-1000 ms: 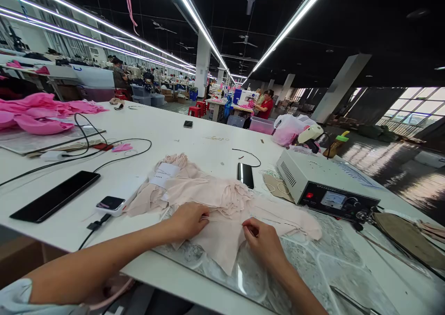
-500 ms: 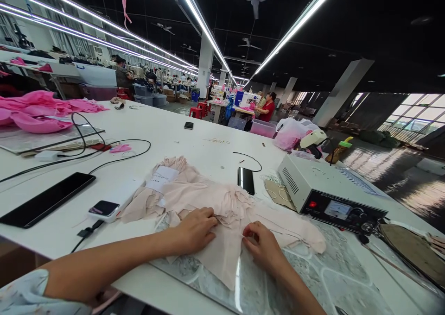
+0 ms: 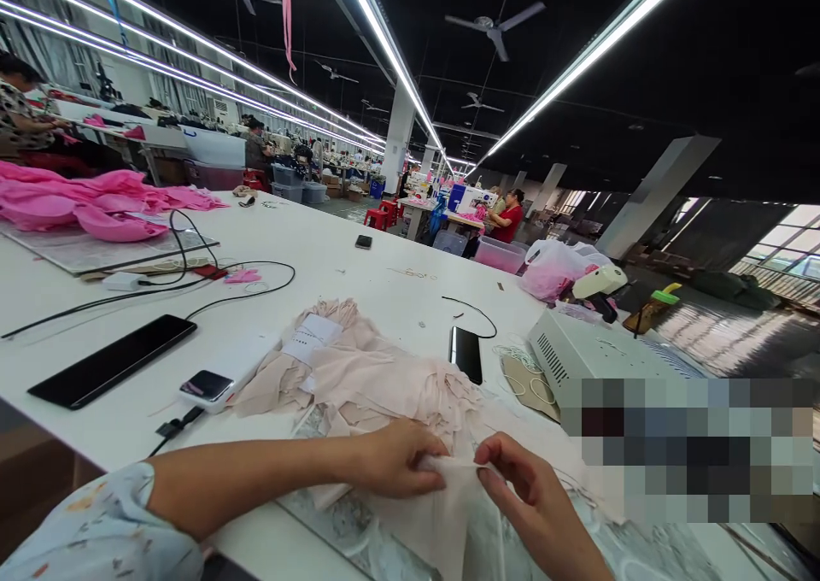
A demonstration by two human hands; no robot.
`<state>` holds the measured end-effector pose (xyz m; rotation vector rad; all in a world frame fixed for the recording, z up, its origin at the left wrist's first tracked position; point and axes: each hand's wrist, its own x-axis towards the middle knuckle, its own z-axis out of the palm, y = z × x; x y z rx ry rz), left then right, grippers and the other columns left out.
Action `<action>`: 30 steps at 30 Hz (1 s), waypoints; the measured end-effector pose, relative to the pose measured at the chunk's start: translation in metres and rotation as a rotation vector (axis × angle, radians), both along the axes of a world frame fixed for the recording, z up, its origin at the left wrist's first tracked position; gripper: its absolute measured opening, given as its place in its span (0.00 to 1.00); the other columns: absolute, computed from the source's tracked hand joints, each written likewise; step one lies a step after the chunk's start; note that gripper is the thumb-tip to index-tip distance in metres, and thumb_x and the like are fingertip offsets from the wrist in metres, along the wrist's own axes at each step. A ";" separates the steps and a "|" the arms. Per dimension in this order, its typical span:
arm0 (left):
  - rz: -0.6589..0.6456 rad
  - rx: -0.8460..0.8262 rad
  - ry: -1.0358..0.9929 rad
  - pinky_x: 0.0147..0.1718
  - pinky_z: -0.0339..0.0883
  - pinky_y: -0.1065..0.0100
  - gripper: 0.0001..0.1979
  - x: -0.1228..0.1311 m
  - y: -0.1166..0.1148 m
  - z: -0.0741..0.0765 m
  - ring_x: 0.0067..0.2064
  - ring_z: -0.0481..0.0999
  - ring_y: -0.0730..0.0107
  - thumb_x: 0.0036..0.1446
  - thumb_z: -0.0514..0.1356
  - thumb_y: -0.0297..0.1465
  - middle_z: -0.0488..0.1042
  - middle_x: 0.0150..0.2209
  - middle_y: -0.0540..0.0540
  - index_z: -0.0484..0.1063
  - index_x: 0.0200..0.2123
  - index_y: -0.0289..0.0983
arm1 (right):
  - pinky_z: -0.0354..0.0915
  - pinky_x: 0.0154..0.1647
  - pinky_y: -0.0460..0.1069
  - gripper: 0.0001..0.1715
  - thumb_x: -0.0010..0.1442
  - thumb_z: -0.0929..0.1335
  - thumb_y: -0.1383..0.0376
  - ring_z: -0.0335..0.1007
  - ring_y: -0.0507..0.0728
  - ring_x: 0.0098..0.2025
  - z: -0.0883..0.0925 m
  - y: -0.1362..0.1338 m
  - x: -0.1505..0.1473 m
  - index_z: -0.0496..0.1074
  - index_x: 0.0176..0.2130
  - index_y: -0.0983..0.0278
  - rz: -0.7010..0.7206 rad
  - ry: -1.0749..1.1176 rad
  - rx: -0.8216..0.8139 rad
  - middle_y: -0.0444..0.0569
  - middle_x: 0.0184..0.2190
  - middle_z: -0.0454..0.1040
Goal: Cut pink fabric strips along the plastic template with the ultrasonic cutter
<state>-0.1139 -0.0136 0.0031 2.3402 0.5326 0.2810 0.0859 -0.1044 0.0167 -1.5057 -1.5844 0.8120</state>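
A heap of pale pink fabric (image 3: 384, 376) lies in front of me, partly over a marbled board (image 3: 346, 534). A white paper label (image 3: 312, 339) sits on its left part. My left hand (image 3: 403, 459) is closed on the top edge of one pale piece, thumb and fingers pinching it. That edge stretches across to my right hand (image 3: 518, 487), whose thumb and forefinger pinch its right end. The piece hangs down over the board between and below both hands.
Left are a large black phone (image 3: 115, 360), a white power bank (image 3: 224, 376), cables and bright pink fabric (image 3: 96, 201). Another phone (image 3: 465, 355) lies beyond the heap. A metal box (image 3: 589, 350), partly pixelated, stands right. People sit at machines farther back.
Both hands have moved slightly right and closer to me. The left, earlier resting on the fabric, now grips an edge, which is lifted and drawn between the hands. The view has shifted.
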 end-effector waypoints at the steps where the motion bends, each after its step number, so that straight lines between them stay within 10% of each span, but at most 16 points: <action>1: 0.028 -0.017 -0.005 0.33 0.66 0.75 0.07 -0.005 0.002 -0.001 0.33 0.74 0.70 0.57 0.58 0.27 0.77 0.33 0.50 0.75 0.38 0.36 | 0.59 0.26 0.47 0.13 0.54 0.67 0.54 0.62 0.54 0.27 0.002 0.000 0.001 0.69 0.29 0.61 -0.027 0.040 0.019 0.44 0.25 0.67; 7: 0.182 -0.091 -0.005 0.29 0.63 0.75 0.15 -0.056 0.015 0.011 0.33 0.71 0.70 0.64 0.47 0.33 0.74 0.33 0.49 0.72 0.39 0.35 | 0.65 0.30 0.48 0.19 0.56 0.68 0.48 0.64 0.54 0.29 0.007 0.025 0.005 0.69 0.33 0.61 -0.113 0.254 0.085 0.45 0.26 0.68; 15: 0.433 0.102 0.131 0.27 0.59 0.71 0.15 -0.089 0.076 0.030 0.27 0.67 0.68 0.61 0.47 0.35 0.65 0.24 0.50 0.68 0.27 0.36 | 0.71 0.38 0.53 0.17 0.63 0.67 0.56 0.72 0.54 0.38 0.000 0.122 -0.005 0.69 0.47 0.65 -0.127 0.211 0.002 0.49 0.42 0.72; 19: 0.477 0.256 0.191 0.37 0.63 0.66 0.12 -0.086 0.092 0.024 0.38 0.73 0.60 0.59 0.51 0.32 0.72 0.37 0.43 0.73 0.35 0.36 | 0.70 0.46 0.58 0.20 0.63 0.67 0.58 0.71 0.58 0.47 -0.010 0.137 0.012 0.68 0.52 0.64 -0.271 0.086 0.026 0.52 0.51 0.70; 24: 0.276 0.352 0.143 0.41 0.64 0.66 0.15 -0.041 0.083 0.025 0.42 0.74 0.62 0.64 0.49 0.32 0.72 0.46 0.42 0.74 0.45 0.38 | 0.70 0.45 0.58 0.20 0.63 0.67 0.58 0.71 0.58 0.47 -0.016 0.086 0.067 0.68 0.52 0.64 -0.467 0.012 0.120 0.52 0.51 0.70; 30: -0.111 0.368 0.154 0.47 0.66 0.66 0.07 0.074 0.062 0.022 0.45 0.75 0.63 0.61 0.58 0.26 0.74 0.45 0.45 0.75 0.39 0.38 | 0.71 0.38 0.53 0.16 0.63 0.67 0.58 0.72 0.54 0.38 -0.047 0.015 0.119 0.69 0.48 0.65 -0.664 -0.143 0.054 0.49 0.43 0.73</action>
